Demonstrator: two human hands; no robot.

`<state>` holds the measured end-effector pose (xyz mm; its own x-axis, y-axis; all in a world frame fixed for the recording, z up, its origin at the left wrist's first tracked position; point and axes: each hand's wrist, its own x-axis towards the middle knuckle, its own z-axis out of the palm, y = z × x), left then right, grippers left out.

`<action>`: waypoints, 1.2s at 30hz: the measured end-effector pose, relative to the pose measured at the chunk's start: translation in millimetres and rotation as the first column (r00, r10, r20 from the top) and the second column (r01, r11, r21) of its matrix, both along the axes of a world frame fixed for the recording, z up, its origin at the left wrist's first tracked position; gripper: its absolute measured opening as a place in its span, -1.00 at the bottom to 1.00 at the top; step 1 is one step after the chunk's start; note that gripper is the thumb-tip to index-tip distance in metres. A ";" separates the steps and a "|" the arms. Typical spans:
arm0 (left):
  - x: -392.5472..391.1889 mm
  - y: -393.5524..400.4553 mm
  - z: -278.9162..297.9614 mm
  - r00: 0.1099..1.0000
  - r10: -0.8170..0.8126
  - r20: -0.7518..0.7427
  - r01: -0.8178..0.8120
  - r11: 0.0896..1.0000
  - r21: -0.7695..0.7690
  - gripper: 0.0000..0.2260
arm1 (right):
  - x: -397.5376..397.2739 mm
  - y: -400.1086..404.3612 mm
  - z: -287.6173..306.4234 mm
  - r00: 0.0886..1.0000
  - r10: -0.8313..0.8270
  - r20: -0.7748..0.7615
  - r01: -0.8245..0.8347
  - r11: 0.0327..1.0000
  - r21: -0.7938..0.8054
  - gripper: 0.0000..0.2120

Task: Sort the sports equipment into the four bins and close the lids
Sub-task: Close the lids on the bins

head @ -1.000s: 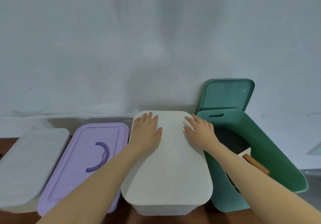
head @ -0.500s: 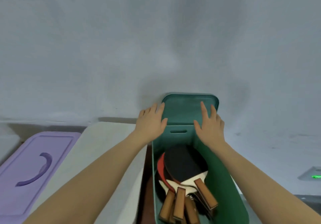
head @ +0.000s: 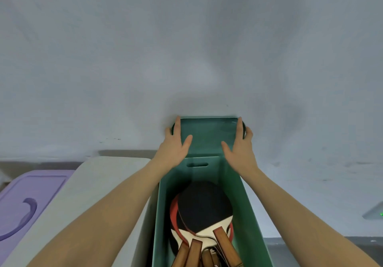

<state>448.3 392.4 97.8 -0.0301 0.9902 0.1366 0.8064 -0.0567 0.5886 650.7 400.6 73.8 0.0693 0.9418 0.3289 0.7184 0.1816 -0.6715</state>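
Left hand [head: 175, 144] and right hand [head: 240, 147] grasp the upright green lid [head: 207, 137] by its side edges, behind the open green bin [head: 247, 215].

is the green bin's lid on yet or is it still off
Off. The green lid stands propped against the wall behind the green bin, gripped by both hands; table tennis paddles show inside.

I see the green bin [head: 246, 204] open from above — table tennis paddles [head: 204, 210] fill its floor. The green lid [head: 207, 136] leans on the wall [head: 186, 49] behind; the white bin [head: 93, 194] stands just beside, on the left.
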 end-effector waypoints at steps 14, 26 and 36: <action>-26.5 -50.3 62.6 0.998 0.014 0.062 -0.033 0.945 0.325 -0.45 | -21.3 -35.1 62.0 0.999 0.034 -0.026 -0.025 0.960 0.279 -0.26; -41.7 -156.6 76.3 0.982 -0.036 0.185 -0.060 0.872 0.485 -0.60 | -35.2 -136.9 80.6 0.982 0.128 -0.137 -0.059 0.905 0.421 -0.43; -53.9 -221.9 -8.9 0.985 -0.163 -0.061 0.174 0.896 0.408 -0.55 | -12.4 -219.7 -2.3 0.994 0.109 -0.016 -0.099 0.951 0.294 -0.55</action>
